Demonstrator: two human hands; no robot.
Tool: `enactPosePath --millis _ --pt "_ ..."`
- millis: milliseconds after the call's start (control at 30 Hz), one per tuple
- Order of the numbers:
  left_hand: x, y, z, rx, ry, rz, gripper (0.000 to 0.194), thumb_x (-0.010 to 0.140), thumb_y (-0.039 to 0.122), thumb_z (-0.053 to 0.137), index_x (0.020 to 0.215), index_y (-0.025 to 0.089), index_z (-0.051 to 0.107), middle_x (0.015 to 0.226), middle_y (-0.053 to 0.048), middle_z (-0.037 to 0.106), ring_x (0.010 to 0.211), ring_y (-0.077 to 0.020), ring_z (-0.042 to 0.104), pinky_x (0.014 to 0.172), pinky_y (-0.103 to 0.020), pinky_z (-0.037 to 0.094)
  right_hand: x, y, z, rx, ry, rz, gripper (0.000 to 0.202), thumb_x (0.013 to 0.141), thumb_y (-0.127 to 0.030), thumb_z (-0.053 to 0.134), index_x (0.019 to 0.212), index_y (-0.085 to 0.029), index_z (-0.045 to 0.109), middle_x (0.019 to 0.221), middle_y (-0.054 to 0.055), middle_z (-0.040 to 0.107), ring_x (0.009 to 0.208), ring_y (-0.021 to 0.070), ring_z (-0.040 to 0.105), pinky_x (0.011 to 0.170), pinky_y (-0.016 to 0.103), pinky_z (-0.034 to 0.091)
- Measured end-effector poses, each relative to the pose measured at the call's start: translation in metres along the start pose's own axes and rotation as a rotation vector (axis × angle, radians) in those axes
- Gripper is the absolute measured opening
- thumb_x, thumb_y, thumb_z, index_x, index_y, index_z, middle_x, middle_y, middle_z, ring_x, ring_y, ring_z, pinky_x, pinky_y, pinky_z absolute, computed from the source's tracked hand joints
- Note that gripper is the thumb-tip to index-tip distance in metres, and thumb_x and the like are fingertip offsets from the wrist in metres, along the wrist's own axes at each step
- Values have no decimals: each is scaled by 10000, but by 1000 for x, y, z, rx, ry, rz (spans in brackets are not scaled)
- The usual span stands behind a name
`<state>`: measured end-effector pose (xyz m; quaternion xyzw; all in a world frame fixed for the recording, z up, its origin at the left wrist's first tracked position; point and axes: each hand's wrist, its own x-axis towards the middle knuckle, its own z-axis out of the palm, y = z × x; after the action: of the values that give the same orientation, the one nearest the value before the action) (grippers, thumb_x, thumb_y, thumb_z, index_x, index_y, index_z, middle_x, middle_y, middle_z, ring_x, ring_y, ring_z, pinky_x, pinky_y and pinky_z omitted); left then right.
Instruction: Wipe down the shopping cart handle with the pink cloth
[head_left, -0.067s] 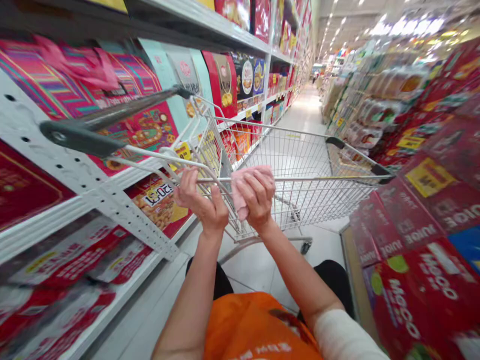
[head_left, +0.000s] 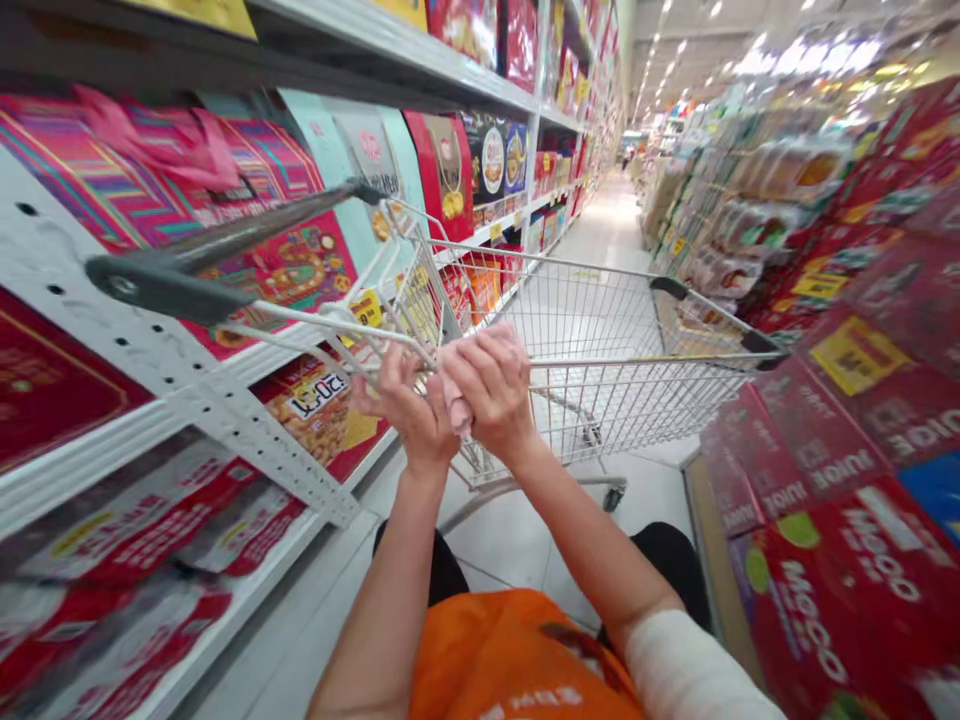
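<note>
A metal shopping cart (head_left: 637,365) stands sideways in front of me, its dark handle (head_left: 247,235) towards the left. My right hand (head_left: 493,395) is closed around a folded pink cloth (head_left: 454,388), which wraps the cart's upper side rail. Just left of it, my left hand (head_left: 411,405) grips the rail near the handle end, its fingers curled and partly hidden behind the wire. The two hands almost touch, with the cloth's edge against my left thumb.
Shelves on the left hold boxed gift packs (head_left: 277,270) and bagged goods (head_left: 135,510). Stacked red juice cartons (head_left: 847,580) rise close on the right, by the cart's front end. A tiled aisle (head_left: 611,220) runs ahead between shelves and stacks.
My right hand has slid the pink cloth leftwards along the rail, closer to my left hand. The left hand has shifted slightly right, and the cart stays in place.
</note>
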<state>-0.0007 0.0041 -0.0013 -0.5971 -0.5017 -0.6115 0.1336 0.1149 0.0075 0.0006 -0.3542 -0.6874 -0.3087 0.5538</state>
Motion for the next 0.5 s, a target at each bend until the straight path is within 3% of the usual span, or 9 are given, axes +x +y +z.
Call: enactPosePath --millis 133,300,400,500 --pt "3 -4 0 40 -89 -5 414 1023 415 292 1249 153 521 1152 -150 642 1208 -277 557 1157 -503 219 8 -2 -5 -49 -96 5 274 969 -258 532 1218 -213 640 1173 52 724 1204 200 583 1122 427 389" --pt "4 -8 -1 54 -69 51 386 1001 404 362 1241 150 529 1093 -145 653 1193 -297 545 1167 -539 155 -27 45 -38 -146 -48 129 330 975 -214 484 1282 -207 604 1182 82 703 1225 219 581 1075 418 437" --pt "2 -7 4 21 -92 -29 415 995 426 380 1281 153 507 1147 -156 635 1230 -302 519 1172 -536 166 -47 73 -56 -213 -44 221 377 965 -177 452 1319 -200 582 1235 107 669 1248 227 573 1086 443 448" --pt "-1 -2 8 -25 -138 -98 436 998 424 383 1323 150 478 1218 -172 609 1292 -308 470 1177 -541 172 -51 79 -57 -245 13 298 394 944 -131 435 1300 -193 592 1224 113 663 1243 232 575 1092 473 456"
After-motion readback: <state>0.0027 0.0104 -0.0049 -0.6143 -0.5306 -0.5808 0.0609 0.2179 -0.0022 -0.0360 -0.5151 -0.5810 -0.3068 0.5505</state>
